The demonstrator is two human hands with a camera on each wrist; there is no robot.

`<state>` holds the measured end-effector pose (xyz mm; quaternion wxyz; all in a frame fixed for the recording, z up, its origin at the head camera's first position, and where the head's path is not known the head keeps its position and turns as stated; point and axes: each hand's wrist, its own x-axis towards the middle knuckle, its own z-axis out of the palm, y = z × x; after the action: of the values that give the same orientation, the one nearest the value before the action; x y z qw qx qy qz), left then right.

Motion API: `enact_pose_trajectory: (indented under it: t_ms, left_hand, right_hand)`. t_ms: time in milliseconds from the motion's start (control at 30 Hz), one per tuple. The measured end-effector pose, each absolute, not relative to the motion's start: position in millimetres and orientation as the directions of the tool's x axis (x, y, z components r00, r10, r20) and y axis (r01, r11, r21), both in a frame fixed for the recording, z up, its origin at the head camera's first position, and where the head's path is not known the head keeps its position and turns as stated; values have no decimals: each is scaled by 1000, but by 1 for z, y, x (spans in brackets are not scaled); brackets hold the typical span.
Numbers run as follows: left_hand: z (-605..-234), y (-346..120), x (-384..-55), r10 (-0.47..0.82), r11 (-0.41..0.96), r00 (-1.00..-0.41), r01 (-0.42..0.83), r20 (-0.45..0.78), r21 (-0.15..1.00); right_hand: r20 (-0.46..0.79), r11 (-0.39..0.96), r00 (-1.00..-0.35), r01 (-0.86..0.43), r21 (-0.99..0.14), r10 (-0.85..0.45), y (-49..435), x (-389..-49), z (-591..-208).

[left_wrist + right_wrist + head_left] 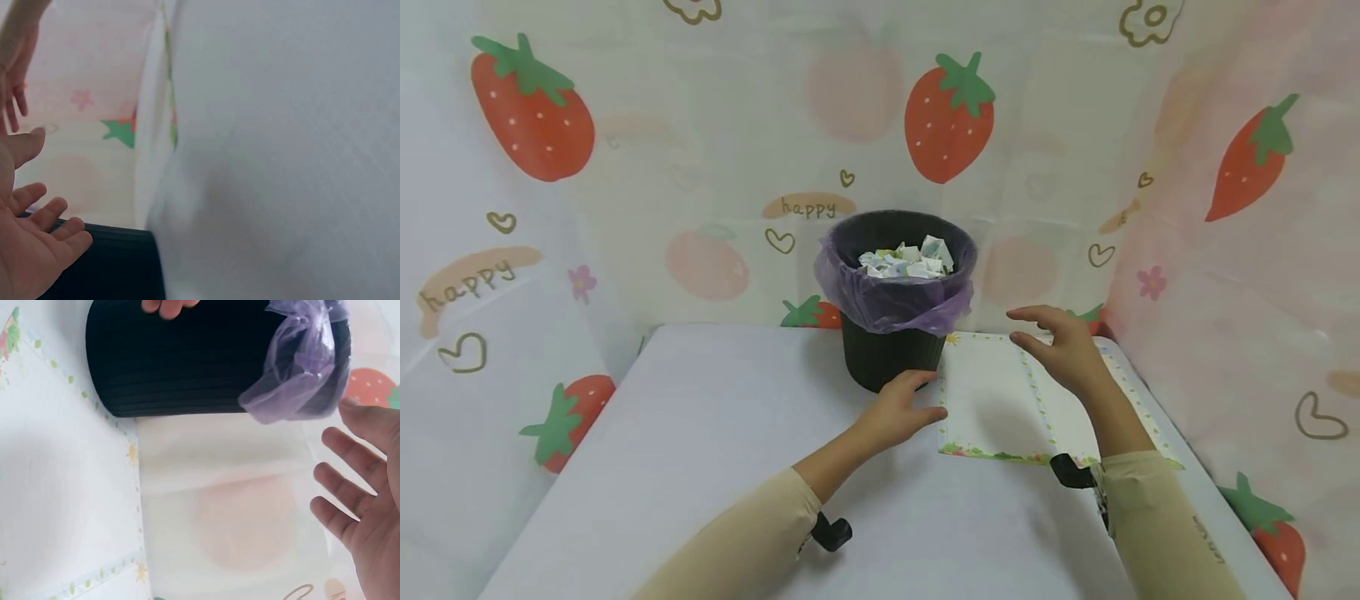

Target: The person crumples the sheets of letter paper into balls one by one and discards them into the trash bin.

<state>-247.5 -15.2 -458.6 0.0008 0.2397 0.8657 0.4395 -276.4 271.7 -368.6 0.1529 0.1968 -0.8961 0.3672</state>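
Left hand (895,412) and right hand (1063,350), fingers spread, near a black bin (887,352)
In the head view, the bin stands upright at the left hand's 12 o'clock, contact unclear, and the right hand's 10 o'clock. A purple liner (895,304) drapes over its top, crumpled papers (904,263) inside; a bordered sheet (988,400) lies on the white table (722,450) at the bin's 4 o'clock.

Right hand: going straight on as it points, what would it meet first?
The right hand would probably meet the purple bag lining the black bin first, though depth is unclear in the head view.
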Motion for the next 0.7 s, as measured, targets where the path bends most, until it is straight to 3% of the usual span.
enact_pose_trajectory:
  t_ms: [367, 700]
  left_hand:
    - [-488, 17, -279, 488, 566, -868, 393, 90, 725]
    - [-513, 31, -293, 526, 692, -850, 438, 14, 573]
  right_hand:
    - [377, 654, -892, -442, -614, -248, 282, -276, -392]
    - [263, 672, -937, -350, -653, -232, 293, -288, -414]
